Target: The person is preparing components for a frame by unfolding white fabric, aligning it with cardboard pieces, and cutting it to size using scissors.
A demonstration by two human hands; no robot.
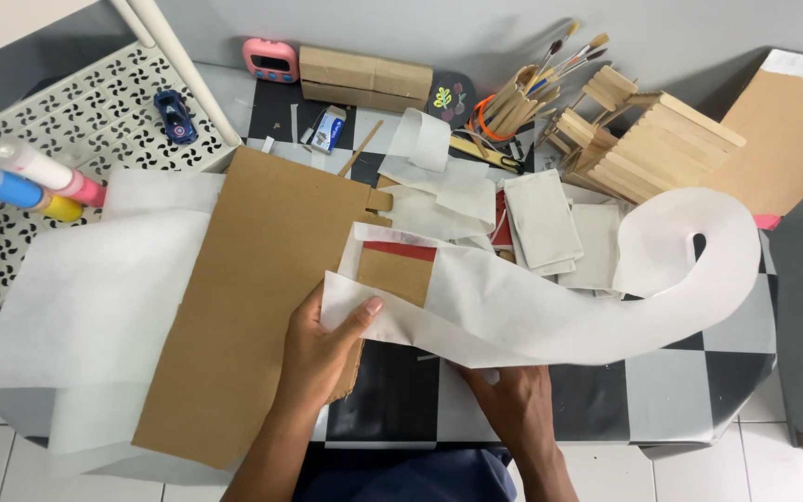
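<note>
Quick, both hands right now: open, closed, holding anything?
Left hand: closed on the edge of the white fabric strip, thumb on top, over the cardboard sheet.
Right hand: under the same strip, fingers hidden; grip cannot be told.

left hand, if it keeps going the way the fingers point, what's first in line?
The left hand points up and right, thumb on the long white fabric strip. First in line is probably the small brown cardboard piece with a red stripe tucked under that strip; depth is unclear.
</note>
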